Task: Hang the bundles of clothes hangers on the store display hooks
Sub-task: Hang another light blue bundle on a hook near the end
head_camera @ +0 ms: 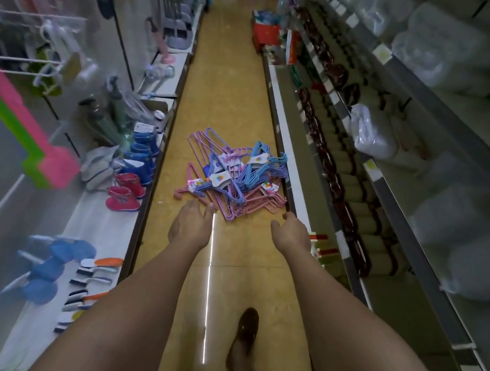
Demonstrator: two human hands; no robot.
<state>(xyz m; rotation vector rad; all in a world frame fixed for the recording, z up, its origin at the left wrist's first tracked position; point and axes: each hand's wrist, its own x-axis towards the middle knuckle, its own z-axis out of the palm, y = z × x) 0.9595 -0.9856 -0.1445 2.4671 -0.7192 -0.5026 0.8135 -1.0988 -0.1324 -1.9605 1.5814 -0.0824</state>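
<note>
A heap of hanger bundles (234, 173) in pink, blue and purple, each with a white paper label, lies on the yellow aisle floor. My left hand (191, 225) reaches forward with fingers loosely extended, its fingertips just short of the near edge of the heap. My right hand (291, 234) is stretched out beside it, fingers slightly curled and holding nothing, near the heap's right corner. White display hooks (36, 59) stick out from the left wall, high up, some carrying packaged goods.
Shelving lines both sides of the narrow aisle. The low left shelf (91, 229) holds small rubber boots (122, 199), brushes and blue sponges. The right shelf edge (287, 147) runs close to the heap. My foot in a brown shoe (246, 333) stands on the floor. Boxes stand further down.
</note>
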